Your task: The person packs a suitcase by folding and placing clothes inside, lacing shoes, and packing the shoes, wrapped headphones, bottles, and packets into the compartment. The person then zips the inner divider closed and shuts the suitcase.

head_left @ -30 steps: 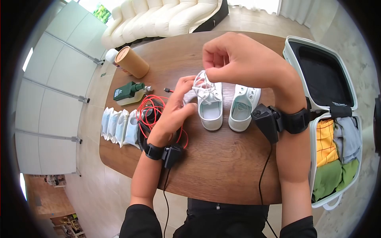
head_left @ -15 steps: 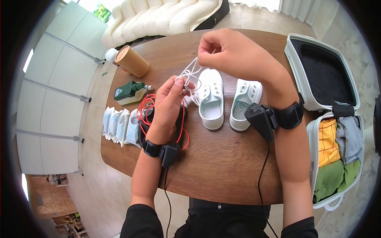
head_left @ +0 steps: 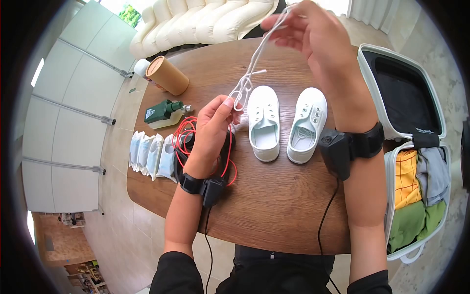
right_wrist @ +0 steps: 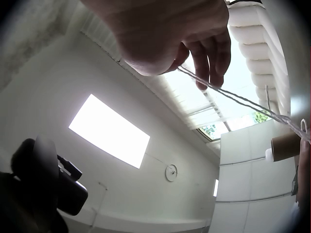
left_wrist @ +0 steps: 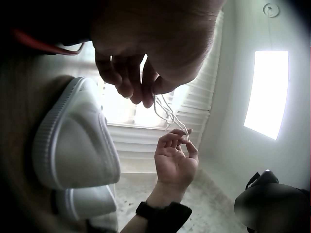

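Note:
A looped white shoelace [head_left: 252, 66] stretches between the two hands, above the table. The left hand [head_left: 211, 130] pinches its lower, tangled end between thumb and fingers, left of the shoes. Raised over the table's far edge, the right hand [head_left: 325, 44] pinches the upper end, seen also in the right wrist view, where the lace [right_wrist: 238, 99] runs taut from the thumb. Below the hands stand a left white shoe [head_left: 264, 139] and a right white shoe [head_left: 302, 142], side by side. No lace shows in the left shoe's eyelets; something white lies inside the right one.
Red cable [head_left: 234, 169] and dark items lie by the left wrist. Farther left are several white-blue packets [head_left: 154, 156], a green-topped bottle [head_left: 161, 111] and a brown cylinder [head_left: 169, 77]. An open suitcase [head_left: 389, 196] with folded clothes stands at the right.
The lace has come away from the left shoe. The left hand has moved left with one end, and the right hand has risen to the right, drawing the lace out long.

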A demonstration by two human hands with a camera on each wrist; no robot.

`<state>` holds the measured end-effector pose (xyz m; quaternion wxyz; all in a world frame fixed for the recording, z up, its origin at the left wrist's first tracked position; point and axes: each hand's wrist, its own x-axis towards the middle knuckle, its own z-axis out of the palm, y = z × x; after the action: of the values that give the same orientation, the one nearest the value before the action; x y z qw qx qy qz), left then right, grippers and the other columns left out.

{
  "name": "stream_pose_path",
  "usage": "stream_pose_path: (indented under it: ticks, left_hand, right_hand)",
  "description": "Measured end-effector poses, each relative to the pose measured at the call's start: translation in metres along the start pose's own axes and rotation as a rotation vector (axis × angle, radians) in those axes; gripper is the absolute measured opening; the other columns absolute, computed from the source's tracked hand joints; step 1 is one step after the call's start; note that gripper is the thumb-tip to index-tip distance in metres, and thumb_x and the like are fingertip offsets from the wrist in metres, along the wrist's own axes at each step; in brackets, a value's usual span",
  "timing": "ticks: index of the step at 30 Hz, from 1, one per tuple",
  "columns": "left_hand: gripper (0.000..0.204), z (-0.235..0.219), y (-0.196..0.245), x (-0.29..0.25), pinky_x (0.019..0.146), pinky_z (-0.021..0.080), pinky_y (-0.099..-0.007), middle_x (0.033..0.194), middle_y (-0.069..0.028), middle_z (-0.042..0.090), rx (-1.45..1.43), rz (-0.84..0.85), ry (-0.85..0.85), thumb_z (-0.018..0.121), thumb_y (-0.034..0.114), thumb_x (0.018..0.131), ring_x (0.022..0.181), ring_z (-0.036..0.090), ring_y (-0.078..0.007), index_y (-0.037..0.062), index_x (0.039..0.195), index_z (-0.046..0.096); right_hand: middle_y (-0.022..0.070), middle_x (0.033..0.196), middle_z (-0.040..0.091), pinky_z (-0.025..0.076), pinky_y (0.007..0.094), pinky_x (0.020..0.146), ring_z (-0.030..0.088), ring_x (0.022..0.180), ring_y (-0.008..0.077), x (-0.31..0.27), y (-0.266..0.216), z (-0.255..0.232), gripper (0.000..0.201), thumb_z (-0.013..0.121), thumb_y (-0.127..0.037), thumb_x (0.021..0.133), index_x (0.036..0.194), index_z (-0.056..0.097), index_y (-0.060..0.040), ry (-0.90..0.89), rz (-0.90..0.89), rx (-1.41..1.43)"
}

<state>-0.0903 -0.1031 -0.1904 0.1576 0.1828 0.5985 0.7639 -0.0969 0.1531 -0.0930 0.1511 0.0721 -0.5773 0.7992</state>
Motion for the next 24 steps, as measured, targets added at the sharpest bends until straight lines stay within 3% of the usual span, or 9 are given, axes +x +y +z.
stream_pose_path:
  ticks: [4, 6, 8, 9, 13, 17, 20, 22, 24]
  left_hand:
    - [0.018, 0.0, 0.0, 0.001, 0.079, 0.045, -0.0267, 0.097, -0.0034, 0.065, 0.002, -0.001, 0.008, 0.058, 0.022, 0.108, 0.089, 0.057, -0.0112, 0.006, 0.101, 0.063]
    - [0.018, -0.004, -0.002, 0.002, 0.079, 0.047, -0.0268, 0.101, -0.0048, 0.067, -0.022, 0.002, 0.007, 0.058, 0.021, 0.108, 0.088, 0.058, -0.0107, 0.0044, 0.105, 0.065]
    - [0.021, 0.001, -0.001, 0.002, 0.08, 0.047, -0.0266, 0.103, -0.0055, 0.068, -0.038, -0.004, 0.084, 0.058, 0.021, 0.108, 0.086, 0.058, -0.0103, 0.0024, 0.107, 0.067]
    - [0.023, 0.003, 0.0, 0.003, 0.08, 0.048, -0.0264, 0.104, -0.0063, 0.069, -0.055, -0.011, 0.16, 0.058, 0.02, 0.108, 0.083, 0.057, -0.0099, 0.0003, 0.11, 0.069]
    - [0.024, -0.002, -0.003, 0.003, 0.081, 0.049, -0.0269, 0.109, -0.0069, 0.07, -0.054, 0.0, 0.182, 0.058, 0.02, 0.108, 0.084, 0.058, -0.0099, -0.0002, 0.114, 0.07]
    - [0.021, -0.013, -0.008, 0.005, 0.081, 0.049, -0.0281, 0.109, -0.0066, 0.069, -0.196, -0.018, 0.156, 0.057, 0.02, 0.108, 0.086, 0.059, -0.0128, 0.0029, 0.113, 0.067]
    - [0.02, -0.022, -0.012, 0.008, 0.082, 0.048, -0.0295, 0.11, -0.0065, 0.068, -0.283, -0.01, 0.136, 0.056, 0.023, 0.107, 0.092, 0.06, -0.0155, 0.0059, 0.114, 0.064]
    - [0.02, -0.02, -0.01, 0.007, 0.083, 0.047, -0.0301, 0.112, -0.0065, 0.067, -0.31, -0.008, 0.135, 0.056, 0.024, 0.107, 0.095, 0.06, -0.0168, 0.007, 0.115, 0.063]
    - [0.021, -0.011, -0.003, 0.006, 0.085, 0.047, -0.0307, 0.117, -0.0076, 0.066, -0.263, -0.032, 0.18, 0.057, 0.024, 0.107, 0.102, 0.059, -0.0181, 0.0074, 0.119, 0.061]
  right_hand:
    - [0.0256, 0.114, 0.07, 0.055, 0.0419, 0.096, 0.069, 0.098, 0.0318, -0.005, -0.022, 0.015, 0.035, 0.047, -0.028, 0.104, 0.113, 0.057, 0.0052, 0.364, -0.106, 0.08]
    - [0.024, 0.112, 0.07, 0.055, 0.04, 0.095, 0.07, 0.091, 0.0304, -0.006, -0.028, 0.013, 0.032, 0.045, -0.025, 0.103, 0.108, 0.057, 0.0036, 0.429, -0.091, 0.169]
    - [0.0211, 0.104, 0.069, 0.055, 0.0411, 0.091, 0.069, 0.09, 0.0312, -0.018, -0.032, 0.012, 0.029, 0.048, -0.023, 0.102, 0.109, 0.056, 0.0036, 0.407, -0.349, 0.366]
    - [0.0143, 0.089, 0.066, 0.054, 0.0363, 0.075, 0.066, 0.078, 0.0254, -0.004, -0.037, 0.016, 0.023, 0.05, -0.022, 0.102, 0.1, 0.057, -0.0003, 0.642, -0.281, 0.376]
    - [0.0032, 0.069, 0.056, 0.037, 0.0275, 0.051, 0.049, 0.054, 0.0135, -0.002, -0.033, -0.004, 0.022, 0.053, -0.021, 0.101, 0.081, 0.053, -0.0102, 0.518, -0.411, 0.319]
    - [0.0017, 0.068, 0.054, 0.034, 0.0263, 0.049, 0.046, 0.053, 0.0113, -0.002, -0.022, -0.031, 0.021, 0.054, -0.02, 0.1, 0.082, 0.053, -0.0105, 0.394, -0.427, 0.338]
    - [0.0, 0.067, 0.051, 0.03, 0.0247, 0.048, 0.042, 0.051, 0.0084, 0.013, -0.017, -0.065, 0.021, 0.055, -0.02, 0.101, 0.082, 0.053, -0.0114, 0.009, -0.23, 0.811]
    - [0.0007, 0.07, 0.054, 0.037, 0.0259, 0.052, 0.048, 0.055, 0.0116, -0.017, -0.05, -0.026, 0.019, 0.056, -0.018, 0.101, 0.086, 0.056, -0.0068, 0.467, -0.499, -0.041]
    - [0.0025, 0.072, 0.057, 0.042, 0.0276, 0.056, 0.053, 0.06, 0.0146, 0.003, -0.037, -0.038, 0.017, 0.058, -0.018, 0.1, 0.091, 0.058, -0.0042, 0.584, -0.669, -0.303]
